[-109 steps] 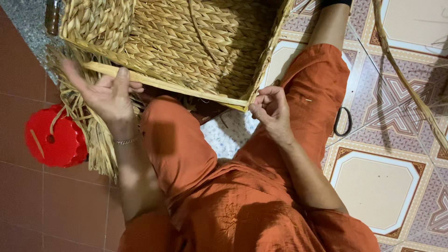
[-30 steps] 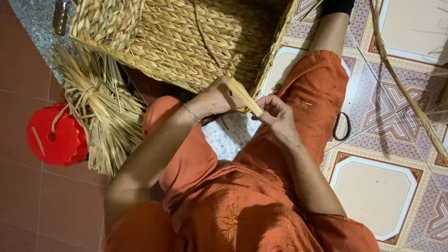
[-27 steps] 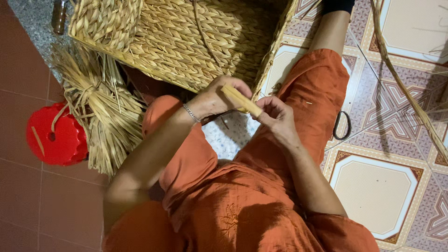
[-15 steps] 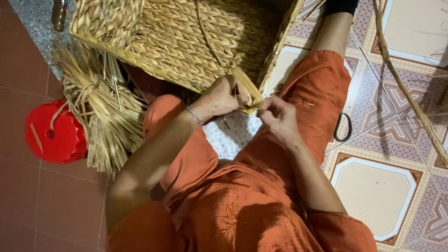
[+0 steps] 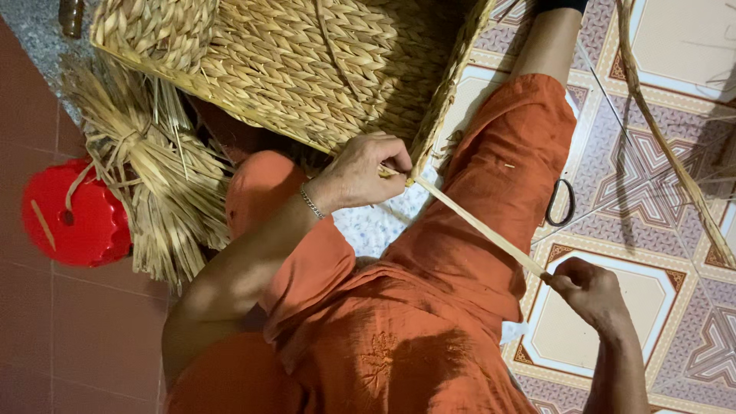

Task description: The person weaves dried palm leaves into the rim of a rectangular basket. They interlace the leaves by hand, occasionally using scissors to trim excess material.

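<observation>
— Left hand?
— Mine; fingers pinched on the straw strand where it meets the corner of the woven basket.
— Right hand?
— Closed on the strand's far end, taut across my orange trousers.

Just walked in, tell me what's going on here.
A person in orange clothes sits on a tiled floor weaving a straw basket. The left hand pinches a flat straw strip at the basket's corner, while the right hand pulls the strip's other end taut across the lap. A bundle of straw and a red stool lie to the left, and scissors are by the knee.
</observation>
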